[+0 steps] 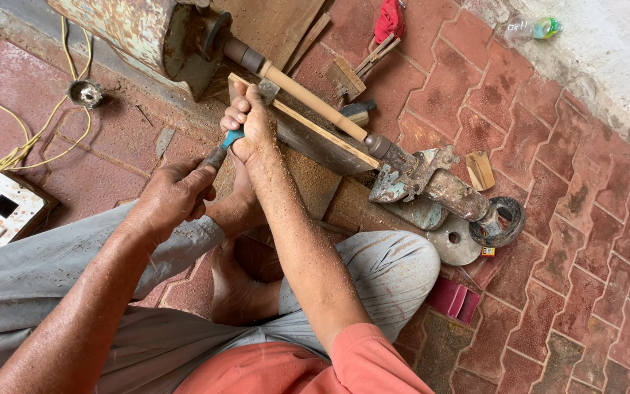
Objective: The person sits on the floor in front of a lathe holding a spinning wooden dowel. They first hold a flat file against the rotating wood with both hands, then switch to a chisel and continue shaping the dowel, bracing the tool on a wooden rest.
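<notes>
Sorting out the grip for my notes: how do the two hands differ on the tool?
The right hand grips the front of the tool, near the wooden rod; the left hand grips its rear end, lower and nearer the body. Both are closed around it and dusted with sawdust.

Wooden spindle point(313, 101): pale bare wood, smooth, matt. Beside it, the wooden rest strip point(308, 124) is raw and light, with a dull grey metal plate under it. Tool point(222, 148) against the spindle: dark matt metal shank, glossy blue plastic band where the right hand point(251, 125) grips; left hand point(175, 195) closed on its rear end. Both forearms dusted with fine sawdust. Motor housing point(136, 33) at the spindle's far end: painted metal, flaking, heavily rusted. Tailstock point(424, 179) at the near end: cast metal, corroded, patchy blue-green paint. Metal disc point(455, 239) below the tailstock: dull grey. Floor point(585, 241): rough reddish brick pavers. Trousers point(391, 266): grey woven cloth, matt.
</notes>
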### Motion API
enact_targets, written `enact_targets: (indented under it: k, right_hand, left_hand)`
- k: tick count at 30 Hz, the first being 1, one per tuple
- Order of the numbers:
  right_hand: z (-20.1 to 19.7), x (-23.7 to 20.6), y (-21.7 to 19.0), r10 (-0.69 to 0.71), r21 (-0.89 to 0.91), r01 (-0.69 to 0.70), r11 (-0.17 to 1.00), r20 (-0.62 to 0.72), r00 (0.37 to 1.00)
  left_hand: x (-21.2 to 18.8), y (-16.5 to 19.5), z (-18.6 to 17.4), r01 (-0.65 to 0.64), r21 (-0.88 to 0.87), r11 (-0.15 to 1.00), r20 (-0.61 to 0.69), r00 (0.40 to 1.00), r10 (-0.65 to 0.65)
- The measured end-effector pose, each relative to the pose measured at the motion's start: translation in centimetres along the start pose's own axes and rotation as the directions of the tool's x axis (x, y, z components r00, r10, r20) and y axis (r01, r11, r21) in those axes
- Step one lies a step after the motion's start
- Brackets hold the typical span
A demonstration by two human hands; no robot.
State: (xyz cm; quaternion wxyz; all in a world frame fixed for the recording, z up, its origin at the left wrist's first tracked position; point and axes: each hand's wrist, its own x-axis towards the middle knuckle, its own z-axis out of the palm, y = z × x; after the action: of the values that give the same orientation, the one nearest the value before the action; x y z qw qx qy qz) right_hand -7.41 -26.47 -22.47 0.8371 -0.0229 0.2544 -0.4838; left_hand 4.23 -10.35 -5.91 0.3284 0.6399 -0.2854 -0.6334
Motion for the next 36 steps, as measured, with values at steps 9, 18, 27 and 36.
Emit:
enact_targets:
  k: [9, 18, 27, 36]
  right_hand:
    - [0.2, 0.1, 0.1, 0.004, -0.005, -0.004, 1.0, -0.017, 1.0]
    - [0.5, -0.3, -0.1, -0.006, -0.022, 0.006, 1.0, -0.03, 1.0]
    - [0.1, -0.5, -0.4, 0.004, 0.006, -0.004, 1.0, 0.009, 1.0]
    - [-0.7, -1.1, -1.0, -0.009, 0.0, 0.009, 1.0, -0.017, 1.0]
  left_hand:
    - [0.4, -0.5, -0.2, -0.023, 0.034, 0.999, 0.0, 1.0, 0.023]
    - [0.1, -0.3, 0.1, -0.006, 0.029, 1.0, -0.011, 1.0, 0.006]
    - [0.3, -0.8, 0.4, -0.049, 0.057, 0.997, 0.003, 0.999, 0.049]
    - [0.5, -1.7, 0.6, -0.077, 0.052, 0.996, 0.055, 0.996, 0.075]
